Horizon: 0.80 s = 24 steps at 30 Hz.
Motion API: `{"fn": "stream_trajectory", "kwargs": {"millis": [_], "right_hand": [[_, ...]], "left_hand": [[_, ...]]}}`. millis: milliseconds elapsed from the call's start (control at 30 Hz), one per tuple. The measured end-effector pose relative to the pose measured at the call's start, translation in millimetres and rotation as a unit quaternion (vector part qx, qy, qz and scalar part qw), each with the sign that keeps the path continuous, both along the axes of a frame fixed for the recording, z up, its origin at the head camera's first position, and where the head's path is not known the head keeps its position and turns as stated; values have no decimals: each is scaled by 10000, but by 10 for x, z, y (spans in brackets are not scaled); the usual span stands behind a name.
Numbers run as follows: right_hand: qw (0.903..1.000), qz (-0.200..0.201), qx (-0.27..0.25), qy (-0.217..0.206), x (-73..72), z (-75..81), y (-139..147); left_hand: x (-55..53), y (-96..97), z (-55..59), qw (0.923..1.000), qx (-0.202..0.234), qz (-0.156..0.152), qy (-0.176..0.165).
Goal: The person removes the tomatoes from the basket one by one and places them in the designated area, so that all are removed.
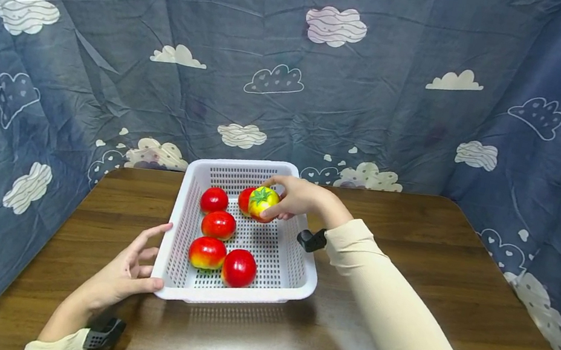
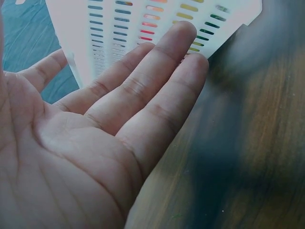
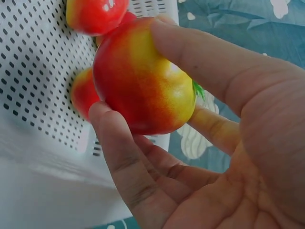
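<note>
A red-and-yellow tomato (image 1: pixel 262 201) with a green leafy top is in my right hand (image 1: pixel 301 198), above the back right part of a white plastic basket (image 1: pixel 261 295). In the right wrist view thumb and fingers pinch the tomato (image 3: pixel 143 81) from opposite sides. Several more red tomatoes lie in the basket, among them a front one (image 1: pixel 239 268) and one at the back left (image 1: pixel 214 200). Another is partly hidden behind the held tomato. My left hand (image 1: pixel 115 277) touches the basket's left side, its fingers fairly straight along the slotted wall (image 2: pixel 128 28).
The basket stands on a brown wooden table (image 1: pixel 386 235). A dark blue curtain (image 1: pixel 379 111) with cloud prints hangs behind the table and along its sides. Each wrist wears a black device, such as the left wrist camera (image 1: pixel 105 336).
</note>
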State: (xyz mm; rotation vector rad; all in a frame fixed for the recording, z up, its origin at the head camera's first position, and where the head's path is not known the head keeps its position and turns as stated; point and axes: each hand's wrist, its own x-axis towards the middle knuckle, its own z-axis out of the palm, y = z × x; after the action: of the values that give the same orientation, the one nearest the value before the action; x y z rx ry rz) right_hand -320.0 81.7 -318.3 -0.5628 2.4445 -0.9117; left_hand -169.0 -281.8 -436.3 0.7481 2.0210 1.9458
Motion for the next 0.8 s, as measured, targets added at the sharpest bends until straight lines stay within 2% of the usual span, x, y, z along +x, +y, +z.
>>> {"fn": "stream_trajectory", "kwargs": {"millis": [333, 567, 800], "right_hand": [[9997, -181, -114, 80, -60, 38, 138], [9990, -235, -161, 352, -90, 27, 259], [9964, -555, -316, 560, -109, 18, 357]], "left_hand": [[2, 0, -5, 10000, -18, 35, -14], [10, 9, 2, 10000, -35, 46, -7], [6, -1, -7, 10000, 59, -52, 13]]}}
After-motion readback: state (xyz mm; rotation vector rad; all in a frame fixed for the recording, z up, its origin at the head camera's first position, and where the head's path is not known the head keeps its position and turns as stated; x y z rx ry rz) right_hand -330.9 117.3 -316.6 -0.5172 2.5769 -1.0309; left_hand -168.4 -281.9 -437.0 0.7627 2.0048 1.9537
